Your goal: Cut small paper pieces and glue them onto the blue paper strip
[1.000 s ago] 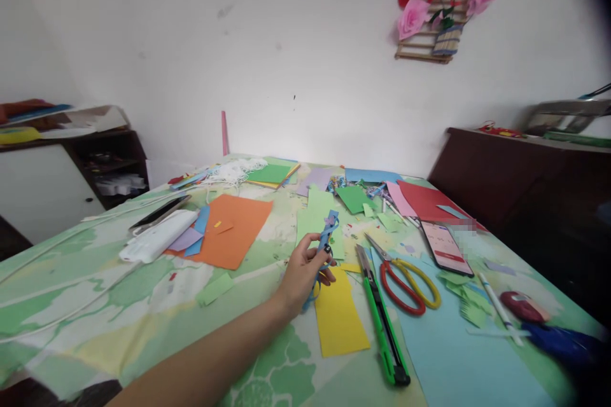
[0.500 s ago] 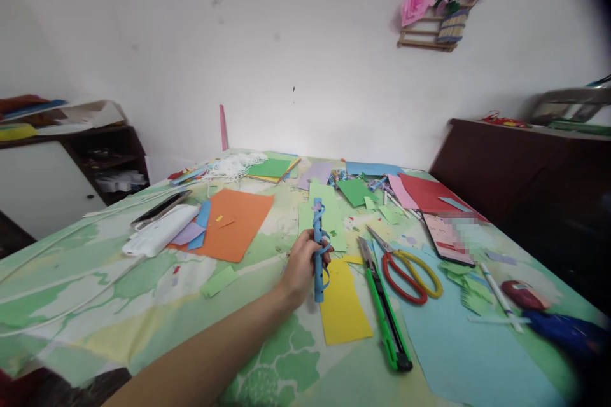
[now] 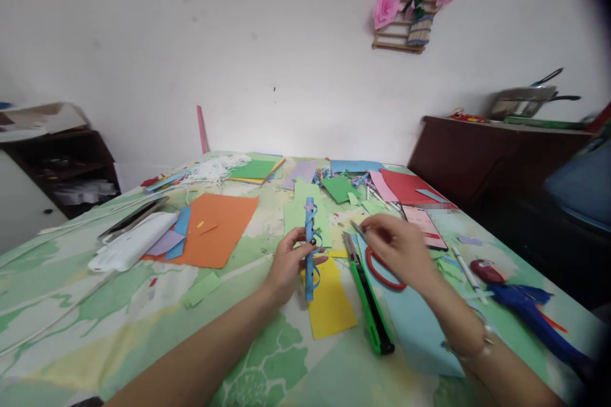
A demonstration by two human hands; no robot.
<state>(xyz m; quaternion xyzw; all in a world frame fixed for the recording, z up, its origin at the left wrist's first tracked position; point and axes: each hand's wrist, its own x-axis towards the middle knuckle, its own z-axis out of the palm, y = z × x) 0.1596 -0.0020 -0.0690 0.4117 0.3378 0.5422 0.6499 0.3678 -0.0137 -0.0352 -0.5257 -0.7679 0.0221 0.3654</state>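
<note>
My left hand (image 3: 287, 264) is closed around a blue rolled-paper tube (image 3: 309, 280), holding it upright over a yellow paper piece (image 3: 331, 305). Thin blue strips curl off the tube, dark dots run along it, and a small pale purple piece sits near its top. My right hand (image 3: 398, 248) hovers over the scissors (image 3: 387, 276), fingers curled together near the blades; whatever they pinch, if anything, is hidden. Of the scissors, the blade tip and a red handle loop show. Between both hands lies a green utility knife (image 3: 370, 305).
Orange paper (image 3: 229, 229) and a white power strip (image 3: 136, 241) lie at left. A phone (image 3: 424, 226), red paper (image 3: 410, 187) and a blue glue gun (image 3: 529, 311) are at right. Light blue paper (image 3: 424, 337) lies under the scissors. Paper scraps and white string (image 3: 214, 168) are farther back.
My right hand has come into view from the right and is over the scissors. The left hand still holds the tube upright. The whole view has shifted a little to the right.
</note>
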